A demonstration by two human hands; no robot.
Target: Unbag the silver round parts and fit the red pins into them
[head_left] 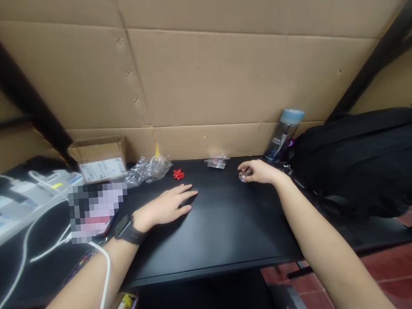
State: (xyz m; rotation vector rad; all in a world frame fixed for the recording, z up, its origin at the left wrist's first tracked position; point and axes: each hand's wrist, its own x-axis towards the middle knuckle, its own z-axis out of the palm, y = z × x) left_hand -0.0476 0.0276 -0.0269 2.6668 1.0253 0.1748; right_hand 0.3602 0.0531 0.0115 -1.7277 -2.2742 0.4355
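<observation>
My left hand (167, 206) lies flat on the black desk (219, 234), fingers stretched out and together, holding nothing. A dark watch sits on that wrist. My right hand (260, 171) rests farther back on the desk, its fingers curled around a small clear plastic piece (243, 176). A small pile of red parts (178, 174) lies beyond my left hand. A small clear bag (216, 162) sits near the back edge between the two hands.
Crumpled clear plastic (146, 170) and a cardboard box (99, 158) sit at the back left. A water bottle (285, 134) leans by a black bag (363, 161) on the right. White cables (27, 235) and equipment lie left. Cardboard panels form the back wall.
</observation>
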